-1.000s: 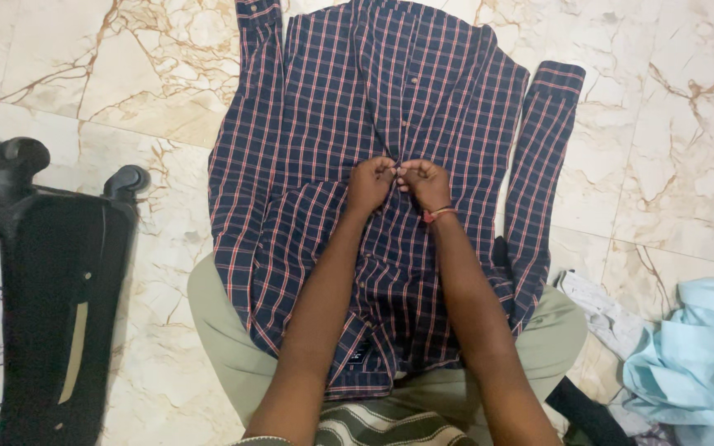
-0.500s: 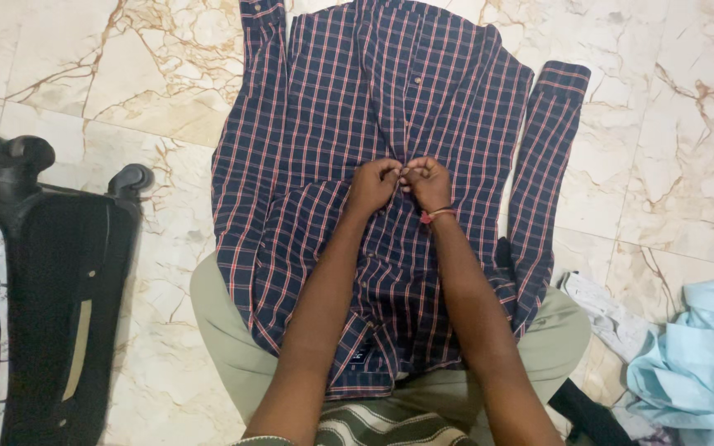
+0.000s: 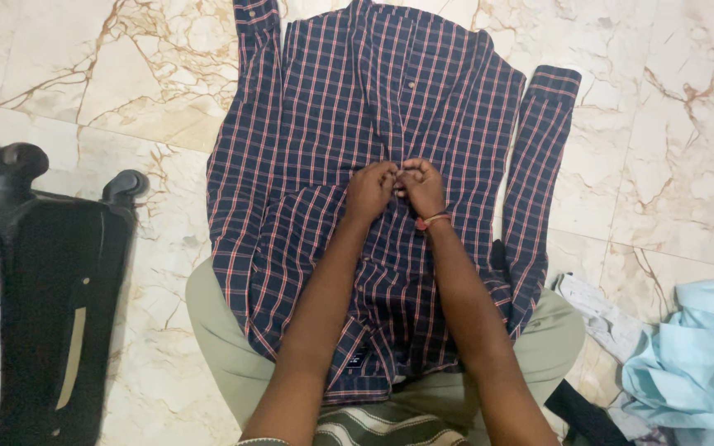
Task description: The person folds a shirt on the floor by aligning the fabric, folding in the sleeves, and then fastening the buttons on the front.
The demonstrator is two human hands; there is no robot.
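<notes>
A navy shirt with red and white checks (image 3: 324, 107) lies spread on the marble floor, collar end over my lap, sleeves laid along both sides. My left hand (image 3: 370, 188) and my right hand (image 3: 421, 186) meet at the middle of the shirt's button strip. Both pinch the fabric there, fingertips almost touching. A red thread band sits on my right wrist. The button under my fingers is hidden.
A black wheeled suitcase (image 3: 51, 289) lies open at the left. A light blue garment (image 3: 696, 363) is heaped at the right, beside a white cloth (image 3: 601, 310). Brown-veined marble floor (image 3: 663, 149) surrounds the shirt. My khaki trousers (image 3: 216, 347) show under the shirt.
My hands stay at the same spot on the button strip, with only slight finger movement. The view has shifted a little.
</notes>
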